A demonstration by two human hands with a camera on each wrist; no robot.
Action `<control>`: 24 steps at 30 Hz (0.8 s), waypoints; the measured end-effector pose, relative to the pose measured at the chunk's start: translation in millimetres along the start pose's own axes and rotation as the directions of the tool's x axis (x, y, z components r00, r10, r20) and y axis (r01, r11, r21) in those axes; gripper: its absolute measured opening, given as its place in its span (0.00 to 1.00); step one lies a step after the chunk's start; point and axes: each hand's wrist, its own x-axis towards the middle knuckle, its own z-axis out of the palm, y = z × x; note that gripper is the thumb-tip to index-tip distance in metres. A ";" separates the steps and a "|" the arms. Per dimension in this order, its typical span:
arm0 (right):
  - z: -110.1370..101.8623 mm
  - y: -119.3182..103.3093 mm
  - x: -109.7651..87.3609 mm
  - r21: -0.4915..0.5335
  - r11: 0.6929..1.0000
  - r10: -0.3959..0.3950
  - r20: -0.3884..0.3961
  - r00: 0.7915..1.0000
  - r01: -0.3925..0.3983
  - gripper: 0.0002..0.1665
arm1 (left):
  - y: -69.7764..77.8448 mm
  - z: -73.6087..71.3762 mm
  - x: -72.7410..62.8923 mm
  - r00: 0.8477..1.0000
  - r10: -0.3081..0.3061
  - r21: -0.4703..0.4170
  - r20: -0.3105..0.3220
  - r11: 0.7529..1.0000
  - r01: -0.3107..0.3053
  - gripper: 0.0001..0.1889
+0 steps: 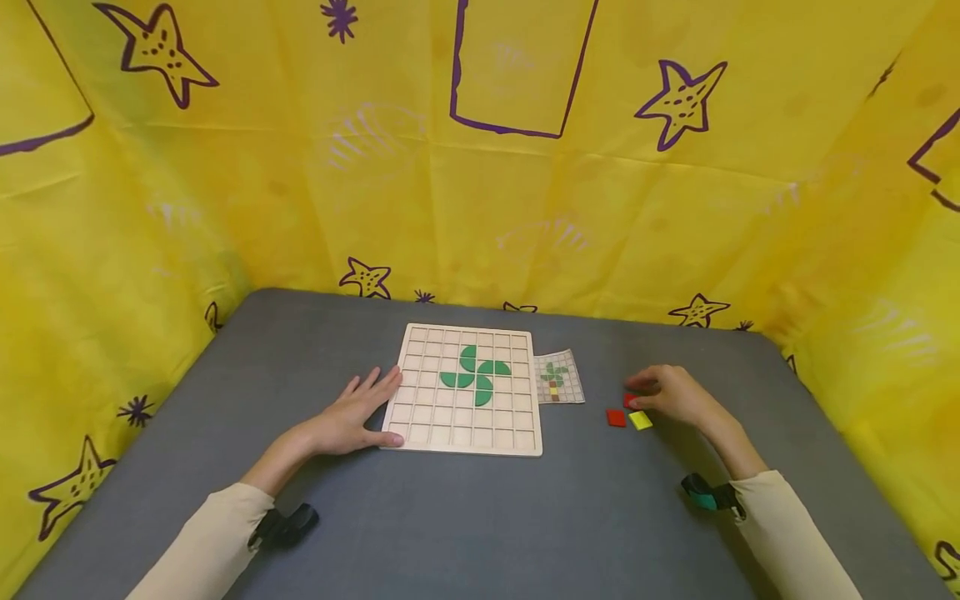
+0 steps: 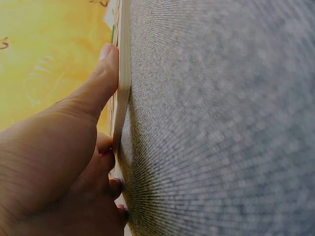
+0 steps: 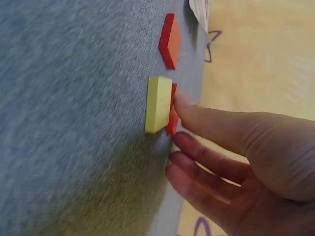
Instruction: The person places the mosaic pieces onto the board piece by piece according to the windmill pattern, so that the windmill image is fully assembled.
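Observation:
A square wooden grid board lies on the table, with several green quarter-round pieces set in a pinwheel around its middle. My left hand rests along the board's left edge, fingers spread and thumb at the near left corner; in the left wrist view the thumb lies against the board's rim. On the right, my right hand has thumb and index finger at opposite sides of a red square tile. Close by lie a yellow square tile and another red square tile.
A pattern card with a green pinwheel and a few coloured squares lies against the board's right edge. The grey table meets a yellow cloth with purple drawings at the back and sides.

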 end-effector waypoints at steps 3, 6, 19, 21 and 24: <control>-0.4 2.2 -3.5 -0.025 0.999 -0.022 -0.020 1.000 0.022 0.14 | 0.2 -0.8 -0.7 1.000 -0.007 0.006 0.001 1.000 0.007 0.53; -0.1 3.2 -5.6 -0.026 0.999 -0.023 -0.031 0.999 0.022 0.10 | 1.3 -1.5 -0.3 1.000 -0.007 -0.002 0.003 1.000 0.008 0.53; 0.0 -5.7 -2.5 0.060 0.998 0.003 -0.073 0.997 0.001 0.05 | -0.1 -0.3 -0.4 1.000 -0.018 -0.007 0.002 1.000 0.018 0.54; -0.2 -9.1 -2.4 0.074 0.997 -0.001 -0.081 0.997 0.007 0.05 | -0.3 -0.1 -0.2 1.000 -0.013 -0.009 0.000 1.000 0.013 0.54; -0.9 -15.3 -0.4 0.073 0.997 -0.015 -0.097 0.995 0.022 0.05 | -1.0 0.7 -0.3 1.000 -0.013 -0.005 -0.001 1.000 0.013 0.54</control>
